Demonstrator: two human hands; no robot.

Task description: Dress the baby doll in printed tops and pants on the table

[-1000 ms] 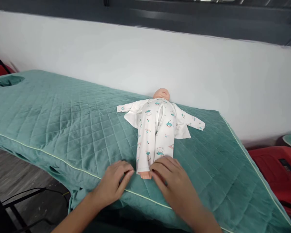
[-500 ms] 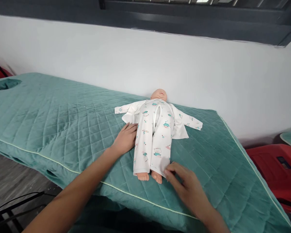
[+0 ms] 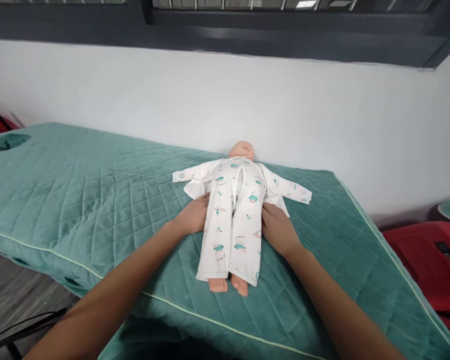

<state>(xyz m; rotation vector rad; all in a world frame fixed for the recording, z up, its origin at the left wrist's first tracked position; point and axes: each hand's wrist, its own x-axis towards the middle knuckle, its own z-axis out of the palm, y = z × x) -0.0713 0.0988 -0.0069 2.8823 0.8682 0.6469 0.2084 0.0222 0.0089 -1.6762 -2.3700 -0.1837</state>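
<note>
A baby doll [image 3: 242,149] lies on its back on a green quilted bed cover [image 3: 135,200], head toward the wall and bare feet toward me. It wears white printed trousers [image 3: 243,235], with a slit at the crotch, reaching up over the chest. Beneath them a white long-sleeved top [image 3: 290,190] spreads out to both sides. My left hand [image 3: 193,214] rests against the left side of the trousers, fingers stretched out, tips partly hidden. Against the other side lies my right hand [image 3: 280,230], fingers extended and thumb out of sight.
Behind the bed rises a white wall [image 3: 172,100] with a dark window frame [image 3: 247,37] above it. A red chair [image 3: 427,260] stands past the right end of the bed. At the far left the cover has a round opening [image 3: 7,142].
My right hand has left the trouser hem by the foot and moved up to the trousers' right side. My left hand stays at the left side, its fingers now closer in against the cloth.
</note>
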